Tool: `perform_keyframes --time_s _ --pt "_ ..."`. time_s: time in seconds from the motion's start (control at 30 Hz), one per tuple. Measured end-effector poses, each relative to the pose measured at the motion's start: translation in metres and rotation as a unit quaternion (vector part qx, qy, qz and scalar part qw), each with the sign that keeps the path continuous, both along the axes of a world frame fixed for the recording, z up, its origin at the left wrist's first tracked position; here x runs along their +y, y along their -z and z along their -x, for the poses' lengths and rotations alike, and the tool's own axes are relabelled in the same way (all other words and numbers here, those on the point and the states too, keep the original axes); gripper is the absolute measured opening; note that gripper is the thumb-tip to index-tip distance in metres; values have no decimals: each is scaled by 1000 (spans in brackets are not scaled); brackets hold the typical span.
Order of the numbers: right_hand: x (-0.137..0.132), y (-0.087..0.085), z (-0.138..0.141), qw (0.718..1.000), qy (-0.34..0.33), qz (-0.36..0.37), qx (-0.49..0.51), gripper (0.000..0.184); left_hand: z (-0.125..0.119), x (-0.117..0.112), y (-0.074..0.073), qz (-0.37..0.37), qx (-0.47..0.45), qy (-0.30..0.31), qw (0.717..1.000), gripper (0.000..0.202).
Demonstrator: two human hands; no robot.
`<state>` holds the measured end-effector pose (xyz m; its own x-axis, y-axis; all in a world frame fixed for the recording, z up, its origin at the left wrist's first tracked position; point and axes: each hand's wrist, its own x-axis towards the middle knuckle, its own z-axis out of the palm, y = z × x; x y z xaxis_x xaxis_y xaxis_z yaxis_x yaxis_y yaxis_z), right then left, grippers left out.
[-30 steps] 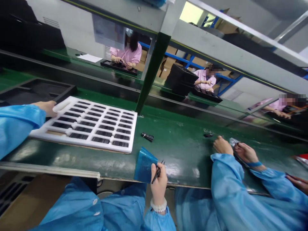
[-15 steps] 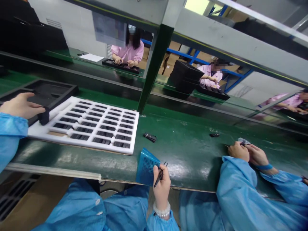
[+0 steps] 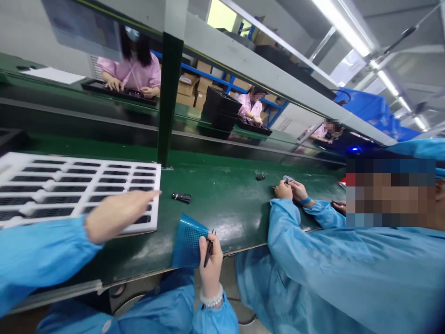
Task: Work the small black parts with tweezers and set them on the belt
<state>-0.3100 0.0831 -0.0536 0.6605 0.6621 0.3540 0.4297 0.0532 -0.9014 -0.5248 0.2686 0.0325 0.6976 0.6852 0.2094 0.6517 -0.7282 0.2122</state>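
Note:
My left hand [image 3: 118, 213] reaches rightward over the near right corner of a white foam tray [image 3: 155, 195]. The tray's slots hold several black slotted parts. The hand's fingers are stretched out and blurred, and I see nothing in them. My right hand [image 3: 210, 260] rests at the near edge of the green belt. It is closed on black tweezers [image 3: 207, 248] and on the edge of a blue perforated basket [image 3: 187, 241]. A small black part [image 3: 182, 197] lies on the belt, just right of the tray and beyond the basket.
A co-worker in a blue coat [image 3: 313, 260] sits close on my right, with both hands [image 3: 292, 190] on a small item on the belt. Another small black part [image 3: 260, 177] lies near them. A green post [image 3: 168, 97] rises behind the tray. People in pink work across the line.
The view has swung right. My left hand left the tray's far left edge and swept across to its near right corner. The black piece it pinched no longer shows. My right hand stayed put.

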Motion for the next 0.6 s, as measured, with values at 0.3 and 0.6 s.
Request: perform_keyframes --time_s 0.3,0.6 --pt "-21 -5 -15 999 49 0 -2 23 -103 -40 40 -148 154 228 950 36" --pt "-3 -10 -15 998 64 13 -25 24 -65 -49 68 -195 -32 227 953 38"
